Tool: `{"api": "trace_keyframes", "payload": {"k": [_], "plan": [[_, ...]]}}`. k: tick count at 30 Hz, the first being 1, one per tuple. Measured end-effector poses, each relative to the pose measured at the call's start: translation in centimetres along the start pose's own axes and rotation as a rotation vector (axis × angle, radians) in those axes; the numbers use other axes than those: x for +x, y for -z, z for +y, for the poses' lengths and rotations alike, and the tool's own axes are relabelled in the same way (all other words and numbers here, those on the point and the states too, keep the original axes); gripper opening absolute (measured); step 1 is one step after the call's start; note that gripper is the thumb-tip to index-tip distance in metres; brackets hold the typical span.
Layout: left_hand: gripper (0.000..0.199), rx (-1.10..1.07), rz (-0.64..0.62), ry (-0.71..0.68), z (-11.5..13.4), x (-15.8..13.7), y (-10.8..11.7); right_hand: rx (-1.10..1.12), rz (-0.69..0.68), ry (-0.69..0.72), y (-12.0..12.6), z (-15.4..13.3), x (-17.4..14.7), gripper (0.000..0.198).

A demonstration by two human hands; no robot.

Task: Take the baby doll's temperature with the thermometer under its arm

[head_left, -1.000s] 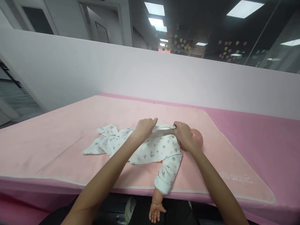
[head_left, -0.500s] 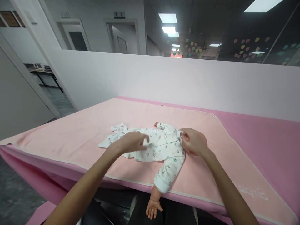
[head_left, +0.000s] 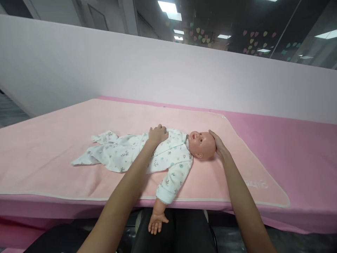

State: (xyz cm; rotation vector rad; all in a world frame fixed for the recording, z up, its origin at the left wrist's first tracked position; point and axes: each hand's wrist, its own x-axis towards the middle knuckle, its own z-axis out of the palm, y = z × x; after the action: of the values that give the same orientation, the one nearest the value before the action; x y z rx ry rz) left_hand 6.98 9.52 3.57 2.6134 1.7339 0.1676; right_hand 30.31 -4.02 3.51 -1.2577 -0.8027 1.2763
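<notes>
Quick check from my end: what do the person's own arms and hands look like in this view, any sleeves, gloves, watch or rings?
Both forearms are bare up to the frame's bottom edge, with no sleeves in view. The left hand and right hand wear no gloves. No watch, bracelet or ring shows on the visible parts. Both arms are slim, with no markings.

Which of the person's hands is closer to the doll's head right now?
Right. The right hand cups the top of the doll's head, touching it. The left hand rests flat on the doll's chest, on the printed white sleepsuit, short of the head.
</notes>
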Motion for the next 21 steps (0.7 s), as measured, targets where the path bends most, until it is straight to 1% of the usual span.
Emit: {"api": "trace_keyframes", "payload": {"k": [3, 6, 8, 11, 13, 17, 19, 21], "plan": [[0.046, 0.018, 0.021, 0.033, -0.2, 0.0, 0.4, 0.063, -0.005, -0.045, -0.3, 0.0, -0.5, 0.058], [0.045, 0.012, 0.033, -0.005, -0.1, -0.2, 0.6, 0.079, -0.039, -0.040, 0.4, 0.0, -0.4, 0.051], [0.045, -0.021, -0.018, -0.010, -0.1, -0.4, 0.7, 0.087, 0.029, 0.006, 1.0, 0.0, 0.0, 0.042], [0.046, -0.082, -0.084, 0.042, 0.0, -0.8, 1.1, 0.081, 0.198, 0.144, 1.8, -0.2, 0.8, 0.030], [0.049, -0.090, -0.078, 0.070, 0.0, -1.0, 1.3, 0.069, 0.231, 0.213, 2.1, -0.4, 1.2, 0.029], [0.053, -0.040, -0.085, 0.071, 0.1, -1.2, 1.4, 0.059, 0.192, 0.241, 1.5, -0.7, 0.9, 0.030], [0.053, -0.007, -0.119, 0.053, 0.1, -1.2, 1.5, 0.044, 0.132, 0.213, 0.7, -0.5, 0.4, 0.031], [0.053, 0.002, -0.150, 0.044, 0.0, -1.1, 1.5, 0.034, 0.074, 0.160, -0.3, -0.1, -0.1, 0.036]]}}
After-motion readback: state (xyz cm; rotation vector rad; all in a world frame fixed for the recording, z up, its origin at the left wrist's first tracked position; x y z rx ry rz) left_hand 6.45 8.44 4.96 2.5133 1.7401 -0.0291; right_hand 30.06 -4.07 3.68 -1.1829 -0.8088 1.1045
